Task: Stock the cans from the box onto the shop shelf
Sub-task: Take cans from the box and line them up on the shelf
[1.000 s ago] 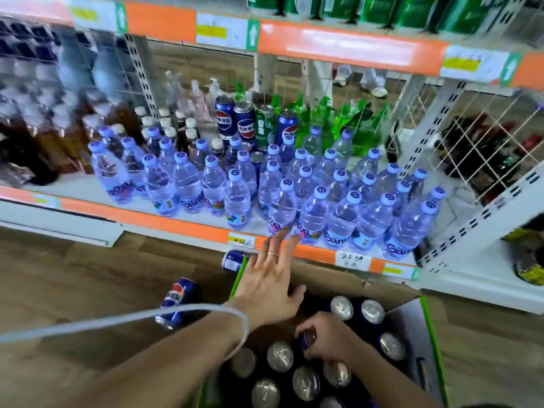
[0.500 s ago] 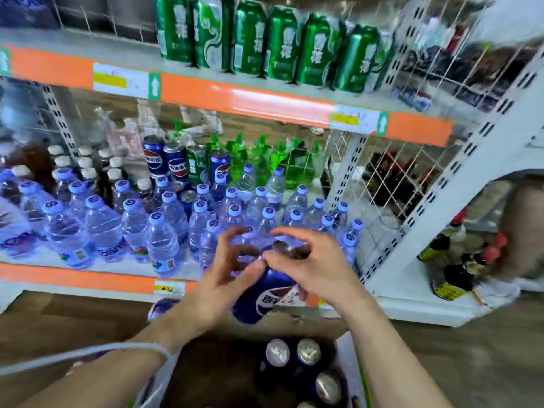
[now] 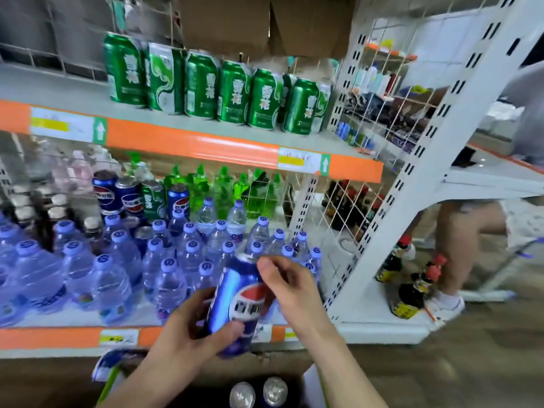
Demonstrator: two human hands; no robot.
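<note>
A blue cola can (image 3: 235, 301) is held upright in front of the lower shelf's orange edge (image 3: 53, 338). My left hand (image 3: 188, 334) wraps its lower half from the left. My right hand (image 3: 291, 290) pinches its top rim from the right. Below, the open box (image 3: 312, 384) shows two silver can tops (image 3: 257, 393) at the bottom edge. Three blue cola cans (image 3: 129, 197) and a green one stand at the back of the lower shelf, behind the water bottles.
Several water bottles (image 3: 164, 260) crowd the lower shelf's front. Green cans (image 3: 206, 86) line the upper shelf (image 3: 191, 142). A white perforated upright (image 3: 412, 184) and wire divider bound the right. Dark sauce bottles (image 3: 412, 290) and a person's legs (image 3: 459, 240) stand right.
Both hands have raised the blue can from the box and turned it upright in front of the bottles. The view has tilted up, showing more of the upper shelf.
</note>
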